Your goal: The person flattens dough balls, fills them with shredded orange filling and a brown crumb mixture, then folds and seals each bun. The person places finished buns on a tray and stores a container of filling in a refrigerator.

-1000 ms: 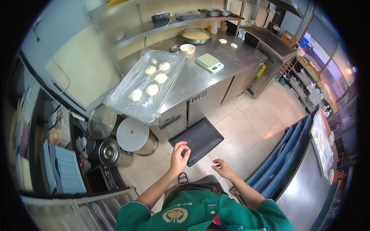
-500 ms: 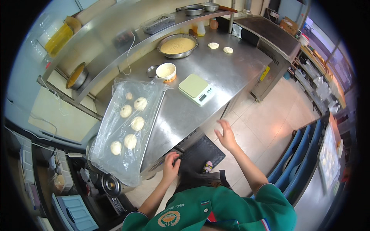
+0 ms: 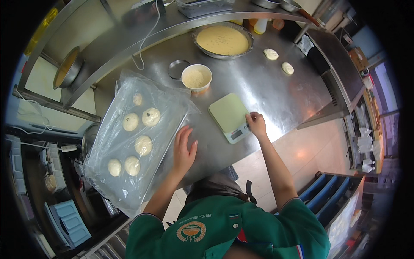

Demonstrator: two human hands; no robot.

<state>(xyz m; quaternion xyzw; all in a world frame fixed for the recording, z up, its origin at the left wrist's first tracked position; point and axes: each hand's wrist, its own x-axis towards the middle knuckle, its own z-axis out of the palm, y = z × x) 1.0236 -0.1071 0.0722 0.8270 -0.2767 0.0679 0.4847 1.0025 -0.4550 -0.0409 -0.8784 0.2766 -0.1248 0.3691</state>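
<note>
A pale green kitchen scale with a small display lies on the steel table. My right hand is closed at the scale's right edge, its curled fingers touching that side near the buttons. Beside the tray's right edge is my left hand, its fingers stretched out and holding nothing. The tray bears several round white dough balls under clear plastic sheeting. Behind the scale stands a white tub of pale, crumbly filling, with a round dark-rimmed lid or ring next to it.
A wide metal bowl of yellow mixture stands under the steel shelf. Two pieces of dough lie at the table's far right. A white cord hangs from the shelf. Blue bins stand behind on the right.
I am closer to the table. My right hand has come forward from over the floor to the scale's right edge. My left hand has moved up beside the tray, its fingers straighter.
</note>
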